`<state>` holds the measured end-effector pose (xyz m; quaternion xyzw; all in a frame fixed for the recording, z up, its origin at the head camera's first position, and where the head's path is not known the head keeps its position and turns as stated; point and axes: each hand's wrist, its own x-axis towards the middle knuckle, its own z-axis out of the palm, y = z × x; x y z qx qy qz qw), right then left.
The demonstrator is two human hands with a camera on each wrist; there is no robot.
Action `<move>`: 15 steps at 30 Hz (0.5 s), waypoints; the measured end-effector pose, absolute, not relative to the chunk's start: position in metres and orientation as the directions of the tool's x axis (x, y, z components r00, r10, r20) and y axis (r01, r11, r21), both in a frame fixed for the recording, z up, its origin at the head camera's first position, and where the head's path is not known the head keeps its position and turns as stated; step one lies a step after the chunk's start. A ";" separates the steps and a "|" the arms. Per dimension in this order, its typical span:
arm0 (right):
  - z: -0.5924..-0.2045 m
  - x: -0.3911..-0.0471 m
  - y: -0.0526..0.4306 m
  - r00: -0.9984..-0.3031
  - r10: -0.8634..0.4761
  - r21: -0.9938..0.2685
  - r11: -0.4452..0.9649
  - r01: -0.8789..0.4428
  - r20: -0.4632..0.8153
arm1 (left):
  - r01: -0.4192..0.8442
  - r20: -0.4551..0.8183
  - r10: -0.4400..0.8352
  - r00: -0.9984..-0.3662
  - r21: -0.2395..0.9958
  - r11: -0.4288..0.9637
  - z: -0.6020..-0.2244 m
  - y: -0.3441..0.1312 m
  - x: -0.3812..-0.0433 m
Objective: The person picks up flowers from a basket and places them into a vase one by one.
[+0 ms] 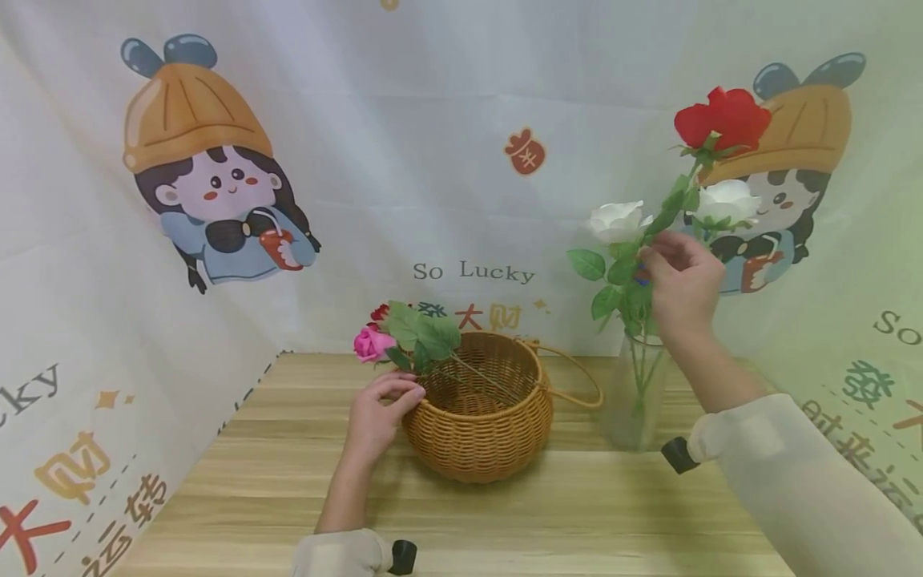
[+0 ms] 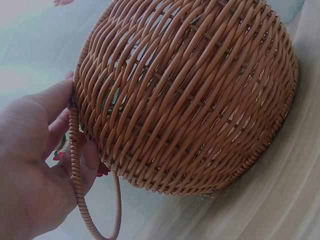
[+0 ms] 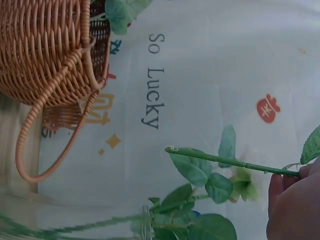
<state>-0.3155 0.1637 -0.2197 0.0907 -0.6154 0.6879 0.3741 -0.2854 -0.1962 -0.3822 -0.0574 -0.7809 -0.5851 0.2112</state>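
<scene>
In the head view my right hand pinches the green stem of a red rose, its bloom up high. The right wrist view shows the bare lower end of this stem free in the air, beside the glass vase. Two white roses rise from the vase near that hand. My left hand grips the rim of the round wicker basket, thumb and fingers by the handle. A pink rose and a dark red one lean over the basket's left rim, stems inside.
The basket and vase stand on a wood-grain table, vase to the right. A second basket handle sticks out toward the vase. A printed white cloth hangs behind and at both sides.
</scene>
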 end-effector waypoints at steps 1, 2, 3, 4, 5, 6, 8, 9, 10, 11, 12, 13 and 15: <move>-0.219 -0.316 0.167 -0.698 0.409 -0.775 0.037 -0.631 0.587 | 0.336 0.397 -0.158 -0.904 0.889 0.311 -0.382 -0.196 -0.285; -0.218 -0.316 0.169 -0.689 0.417 -0.772 0.048 -0.634 0.592 | 0.336 0.397 -0.159 -0.904 0.889 0.311 -0.383 -0.197 -0.285; -0.218 -0.316 0.172 -0.679 0.430 -0.772 0.068 -0.632 0.595 | 0.336 0.396 -0.158 -0.904 0.890 0.310 -0.383 -0.197 -0.286; -0.217 -0.317 0.175 -0.668 0.443 -0.771 0.092 -0.630 0.598 | 0.337 0.398 -0.156 -0.904 0.889 0.310 -0.383 -0.197 -0.285; -0.217 -0.317 0.177 -0.661 0.452 -0.773 0.106 -0.626 0.598 | 0.338 0.398 -0.155 -0.904 0.889 0.309 -0.383 -0.197 -0.285; -0.217 -0.317 0.180 -0.656 0.461 -0.776 0.125 -0.619 0.598 | 0.338 0.397 -0.153 -0.905 0.889 0.308 -0.383 -0.197 -0.285; -0.217 -0.318 0.185 -0.640 0.481 -0.782 0.181 -0.596 0.599 | 0.338 0.397 -0.153 -0.905 0.890 0.307 -0.383 -0.196 -0.285; -0.217 -0.319 0.187 -0.633 0.489 -0.785 0.209 -0.583 0.600 | 0.337 0.396 -0.153 -0.906 0.890 0.308 -0.383 -0.196 -0.284; -0.217 -0.319 0.189 -0.629 0.493 -0.788 0.232 -0.570 0.601 | 0.336 0.395 -0.153 -0.906 0.890 0.308 -0.382 -0.196 -0.284; -0.218 -0.319 0.191 -0.628 0.497 -0.792 0.247 -0.559 0.599 | 0.332 0.392 -0.155 -0.907 0.891 0.309 -0.382 -0.196 -0.284; -0.219 -0.319 0.193 -0.628 0.500 -0.796 0.266 -0.544 0.596 | 0.330 0.391 -0.156 -0.907 0.891 0.311 -0.382 -0.196 -0.284; -0.219 -0.319 0.194 -0.626 0.502 -0.798 0.289 -0.529 0.597 | 0.328 0.389 -0.156 -0.908 0.891 0.313 -0.381 -0.196 -0.283; -0.221 -0.319 0.196 -0.624 0.508 -0.803 0.337 -0.490 0.594 | 0.321 0.383 -0.157 -0.910 0.892 0.319 -0.381 -0.196 -0.283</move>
